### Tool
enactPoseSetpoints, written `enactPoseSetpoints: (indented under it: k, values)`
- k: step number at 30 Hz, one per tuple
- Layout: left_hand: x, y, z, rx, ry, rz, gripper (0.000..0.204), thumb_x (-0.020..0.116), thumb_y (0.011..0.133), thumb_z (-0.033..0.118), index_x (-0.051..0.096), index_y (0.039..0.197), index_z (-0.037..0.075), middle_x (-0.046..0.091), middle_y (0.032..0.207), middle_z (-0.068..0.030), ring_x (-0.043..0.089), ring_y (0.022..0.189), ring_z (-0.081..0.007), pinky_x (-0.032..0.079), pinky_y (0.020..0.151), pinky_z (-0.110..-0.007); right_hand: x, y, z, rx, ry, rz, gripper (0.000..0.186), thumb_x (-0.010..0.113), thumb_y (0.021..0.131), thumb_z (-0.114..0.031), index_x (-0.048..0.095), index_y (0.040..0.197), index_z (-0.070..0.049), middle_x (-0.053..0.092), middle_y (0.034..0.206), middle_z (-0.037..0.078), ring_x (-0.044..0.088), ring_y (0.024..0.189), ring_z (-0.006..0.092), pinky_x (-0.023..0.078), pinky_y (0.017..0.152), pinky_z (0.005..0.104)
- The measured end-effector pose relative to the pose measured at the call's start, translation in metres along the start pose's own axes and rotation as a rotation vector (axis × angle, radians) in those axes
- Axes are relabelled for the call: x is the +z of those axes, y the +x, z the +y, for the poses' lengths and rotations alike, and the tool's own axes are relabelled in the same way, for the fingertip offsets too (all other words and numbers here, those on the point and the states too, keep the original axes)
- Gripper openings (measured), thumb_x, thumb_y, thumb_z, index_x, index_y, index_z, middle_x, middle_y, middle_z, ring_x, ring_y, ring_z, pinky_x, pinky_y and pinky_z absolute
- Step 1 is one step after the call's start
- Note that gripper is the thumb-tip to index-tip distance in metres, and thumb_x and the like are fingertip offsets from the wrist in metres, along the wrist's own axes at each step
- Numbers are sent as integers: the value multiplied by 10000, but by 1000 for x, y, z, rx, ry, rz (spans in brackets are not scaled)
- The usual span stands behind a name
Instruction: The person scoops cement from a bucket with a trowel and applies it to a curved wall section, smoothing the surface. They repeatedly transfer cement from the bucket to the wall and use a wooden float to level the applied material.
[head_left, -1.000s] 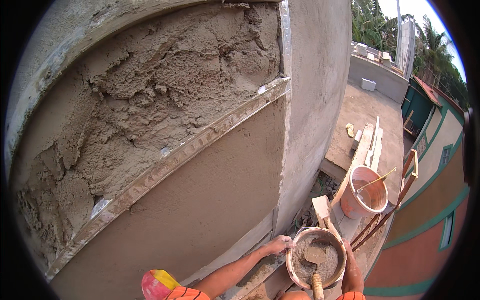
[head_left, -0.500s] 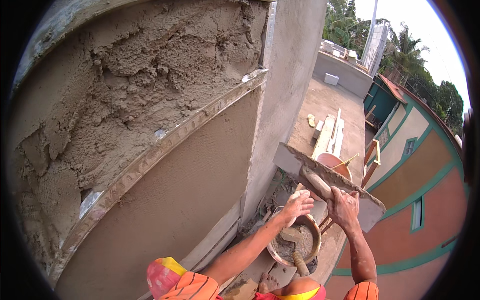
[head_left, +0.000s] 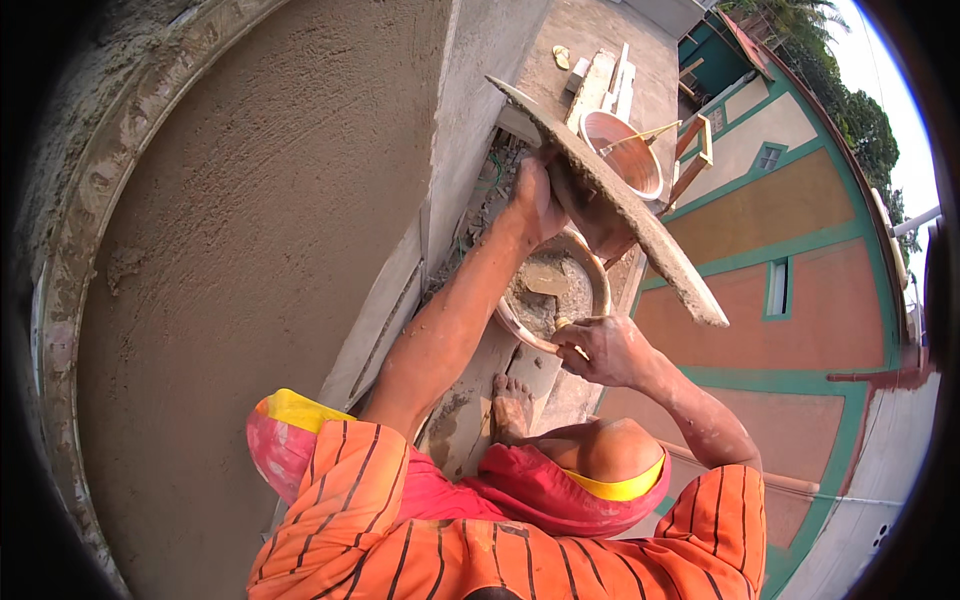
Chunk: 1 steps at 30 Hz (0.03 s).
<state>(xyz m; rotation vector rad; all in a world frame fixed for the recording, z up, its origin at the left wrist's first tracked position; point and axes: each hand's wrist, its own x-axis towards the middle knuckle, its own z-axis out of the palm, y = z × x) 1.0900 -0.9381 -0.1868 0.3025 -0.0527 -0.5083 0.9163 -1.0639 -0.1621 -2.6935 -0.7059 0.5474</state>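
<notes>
My left hand (head_left: 540, 200) is closed on a long plastering float (head_left: 650, 225), its mortar-smeared blade tilted above a bucket (head_left: 602, 285). Part of that hand is hidden behind the float. Inside the bucket lies wet mortar (head_left: 528, 308) with a trowel (head_left: 545, 278) in it. The fingers of my right hand (head_left: 605, 350) are wrapped round the trowel's handle at the bucket's near rim. To the left rises a wall panel of damp, fairly smooth mortar (head_left: 260, 220), bordered by a curved-looking wooden strip (head_left: 105, 175).
A second, reddish bucket (head_left: 635, 165) with a stick across it stands beyond the first. Boards (head_left: 597, 85) lie farther off near a wooden frame (head_left: 695, 150). My bare foot (head_left: 512, 405) rests on a plank beside the near bucket. A painted building (head_left: 820, 290) stands at right.
The float has passed from my right hand to my left. My right hand has come down to the trowel in the bucket and closed on its handle. The view has tilted downward.
</notes>
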Motion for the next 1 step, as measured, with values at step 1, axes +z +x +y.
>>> enactPoseSetpoints:
  k: [1]
  values:
    - [-4,-12,5,17,201,25,441,359,989,400,536,1204,59,621,1149,-91,591,1067,-226,491,936,-392,3,2,17,166,-70,25,211,600,838,-210,662,990,-78,656,824,125,647,801,337,519,705,446]
